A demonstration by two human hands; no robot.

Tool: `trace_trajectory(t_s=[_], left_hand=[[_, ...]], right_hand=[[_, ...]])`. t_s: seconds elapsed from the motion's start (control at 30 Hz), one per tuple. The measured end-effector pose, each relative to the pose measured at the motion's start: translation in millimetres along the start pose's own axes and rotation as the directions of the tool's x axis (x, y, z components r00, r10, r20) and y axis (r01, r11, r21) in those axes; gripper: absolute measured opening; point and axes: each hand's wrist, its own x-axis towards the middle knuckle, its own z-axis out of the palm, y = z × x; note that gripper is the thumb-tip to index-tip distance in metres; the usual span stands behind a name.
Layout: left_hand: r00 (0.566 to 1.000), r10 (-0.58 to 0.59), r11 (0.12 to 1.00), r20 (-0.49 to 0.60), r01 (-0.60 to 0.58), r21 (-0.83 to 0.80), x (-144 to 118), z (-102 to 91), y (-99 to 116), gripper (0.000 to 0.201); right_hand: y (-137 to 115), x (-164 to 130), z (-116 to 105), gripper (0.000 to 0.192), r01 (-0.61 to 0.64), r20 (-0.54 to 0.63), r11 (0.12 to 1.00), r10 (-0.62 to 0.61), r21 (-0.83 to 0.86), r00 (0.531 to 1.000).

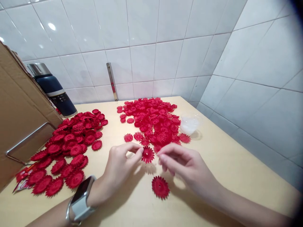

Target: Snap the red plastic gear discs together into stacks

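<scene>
My left hand [120,164] pinches a red plastic flower piece [148,154] between thumb and forefinger, a little above the table. My right hand [187,167] is just right of that piece, fingers drawn together close to its edge; whether it holds something small I cannot tell. A single red flower piece [160,187] lies flat on the pale wooden table [227,164] below both hands. A silver watch [81,200] is on my left wrist.
A pile of red flower pieces [153,121] lies at the back centre, another pile [68,145] at the left. A clear plastic bag [189,124], a dark flask [55,90] and a cardboard box [21,110] stand around. White tiled walls close the back and right.
</scene>
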Motion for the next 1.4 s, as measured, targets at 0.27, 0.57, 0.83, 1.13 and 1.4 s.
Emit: trace_trajectory(t_s=[0.27, 0.57, 0.83, 1.13, 1.4], left_hand=[[0.986, -0.042, 0.943, 0.16, 0.092, -0.319, -18, 5.4, 15, 0.016], [0.984, -0.087, 0.881, 0.158, 0.15, -0.448, -18, 6.2, 15, 0.016], [0.979, -0.103, 0.875, 0.178, 0.174, -0.451, -22, 8.8, 17, 0.013], [0.979, -0.087, 0.889, 0.185, 0.16, -0.428, -21, 9.8, 15, 0.012], [0.979, -0.052, 0.929, 0.199, 0.12, -0.351, -18, 6.3, 16, 0.011]], right_hand=[[7, 1, 0, 0.012, -0.057, 0.061, 0.995, 0.052, 0.082, 0.997], [7, -2, 0, 0.011, -0.082, 0.095, 0.977, 0.065, 0.196, 0.993], [4, -2, 1, 0.022, -0.133, 0.092, 0.967, 0.115, 0.217, 0.989], [3, -6, 2, 0.013, -0.052, 0.079, 0.993, 0.044, 0.106, 0.996], [-2, -8, 3, 0.01, -0.076, 0.156, 0.997, 0.079, -0.024, 0.985]])
